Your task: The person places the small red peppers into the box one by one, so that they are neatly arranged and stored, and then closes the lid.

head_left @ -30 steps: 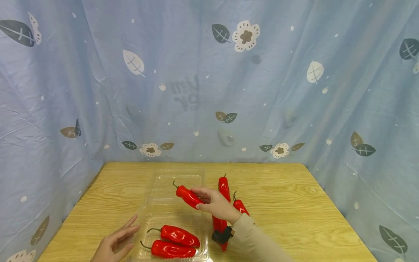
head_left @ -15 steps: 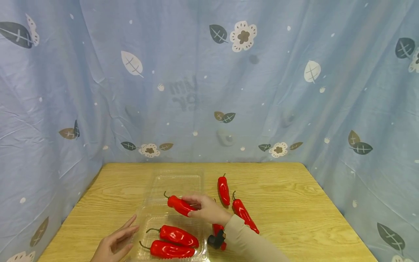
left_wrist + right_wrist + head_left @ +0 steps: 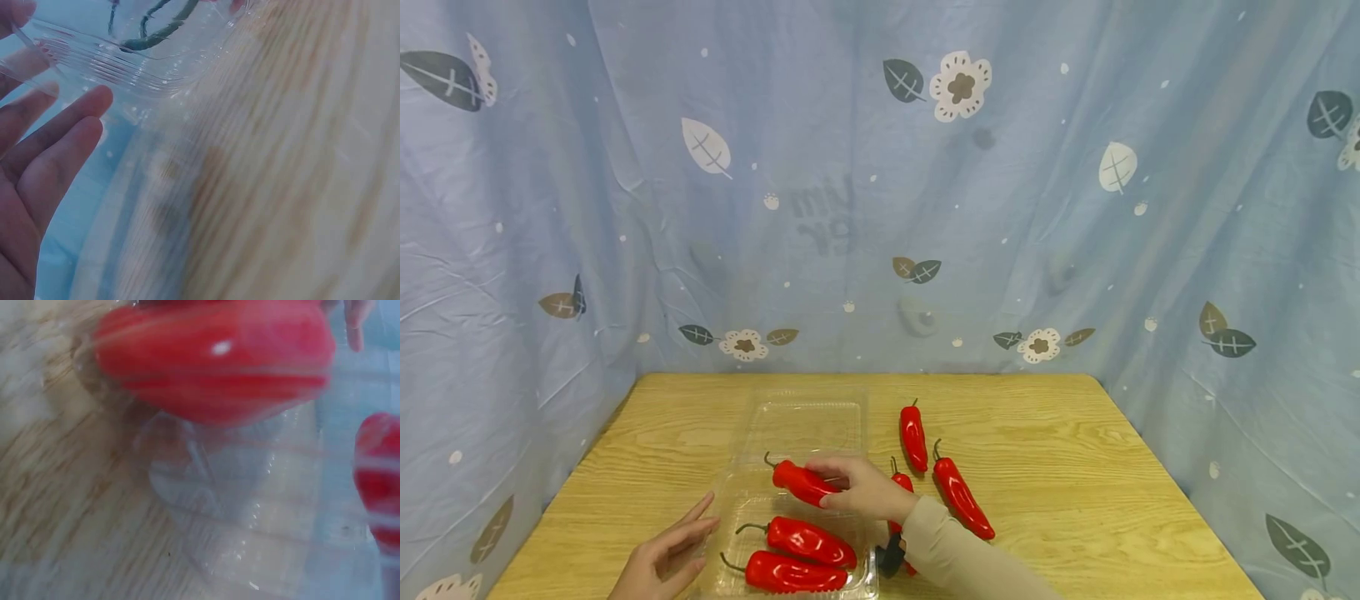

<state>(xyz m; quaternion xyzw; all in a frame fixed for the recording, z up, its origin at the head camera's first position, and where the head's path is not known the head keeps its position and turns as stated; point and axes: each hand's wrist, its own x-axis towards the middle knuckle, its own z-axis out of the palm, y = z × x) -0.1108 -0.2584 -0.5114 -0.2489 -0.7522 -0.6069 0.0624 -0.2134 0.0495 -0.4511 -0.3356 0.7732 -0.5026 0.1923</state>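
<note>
My right hand (image 3: 868, 492) holds a red chili pepper (image 3: 797, 482) with a curled green stem, thumb on one side and fingers on the other. The pepper is over a clear plastic container (image 3: 871, 554), near its fold. Two more red peppers, a farther one (image 3: 811, 540) and a nearer one (image 3: 793, 573), lie side by side in the container's near half. My left hand (image 3: 666, 550) is at the container's left edge, fingers extended. In the left wrist view its fingers (image 3: 59, 153) are by the clear rim (image 3: 119, 75); contact is hard to tell.
Right of the container, one pepper (image 3: 913, 437) lies at the back and another (image 3: 962, 500) slants nearby. A third (image 3: 901, 479) is partly hidden by my right arm and a black wrist strap (image 3: 891, 557). The open lid (image 3: 808, 425) lies flat behind. A blue curtain (image 3: 850, 167) surrounds the wooden table (image 3: 1060, 500).
My right hand has moved left and toward me with the held pepper, lower over the container. More of the loose peppers on the right now shows. The left hand has stayed in place.
</note>
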